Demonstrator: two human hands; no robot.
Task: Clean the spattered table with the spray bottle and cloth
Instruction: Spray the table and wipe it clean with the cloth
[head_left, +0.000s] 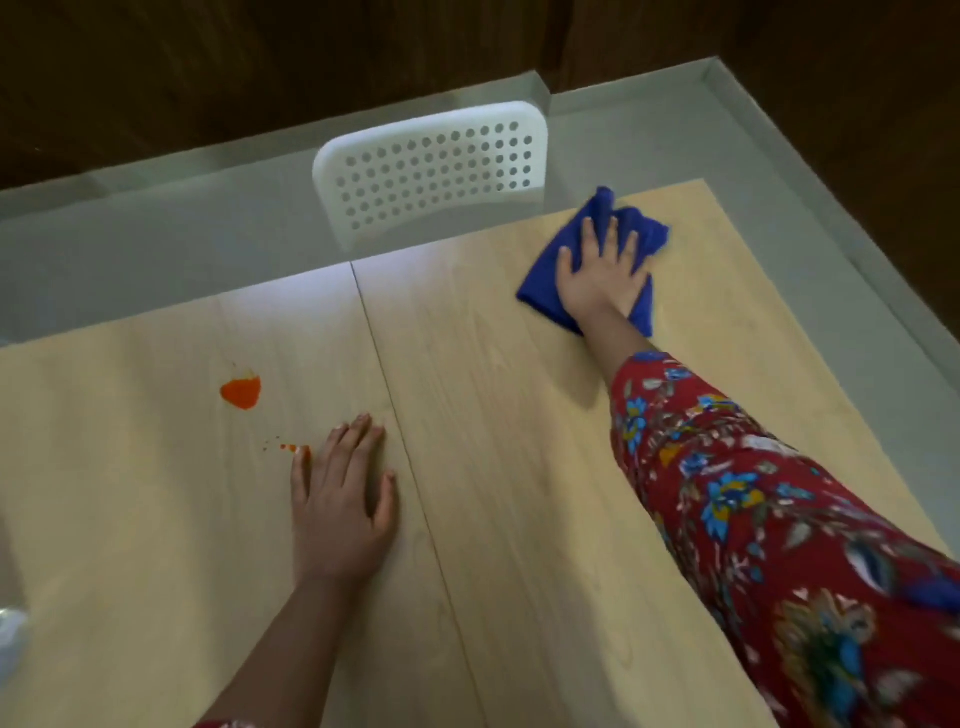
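Observation:
A blue cloth (540, 283) lies bunched near the far right corner of the light wooden table (493, 467). My right hand (602, 270) presses flat on it with straight, spread fingers. My left hand (337, 499) rests flat on the table near the middle seam. An orange blob (241, 392) of spatter sits to the left of that hand, and small orange drops (288, 447) lie right by its little finger. A blurred pale object (13, 639) at the left edge may be the spray bottle; I cannot tell.
A white perforated chair back (431, 166) stands behind the table's far edge. Grey floor and a dark wooden wall lie beyond. A seam (405, 447) runs front to back through the tabletop.

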